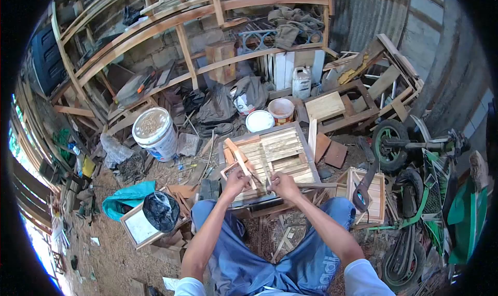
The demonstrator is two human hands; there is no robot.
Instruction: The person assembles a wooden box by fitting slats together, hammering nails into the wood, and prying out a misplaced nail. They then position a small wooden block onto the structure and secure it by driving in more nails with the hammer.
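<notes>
In front of my knees lies a slatted wooden panel point(282, 140) in a darker frame, with a rectangular gap among its slats. My left hand point(236, 185) is closed over the near left part of this panel, its fingers around the lower end of a narrow wooden strip point(237, 153). To its right, my right hand point(284, 185) is closed in a pinch near the panel's front edge. Something thin and narrow is at its fingertips, too small to make out. Short reddish wood pieces point(228, 156) lie at the panel's left side.
A handsaw point(367, 184) rests on a slatted wooden box point(376, 202) at right, beside a green small bike point(425, 192). A white bucket point(154, 132) stands at left. Nearer are a teal bag point(122, 197) and a black plastic bag point(160, 211). Paint cans point(280, 111) stand behind the panel.
</notes>
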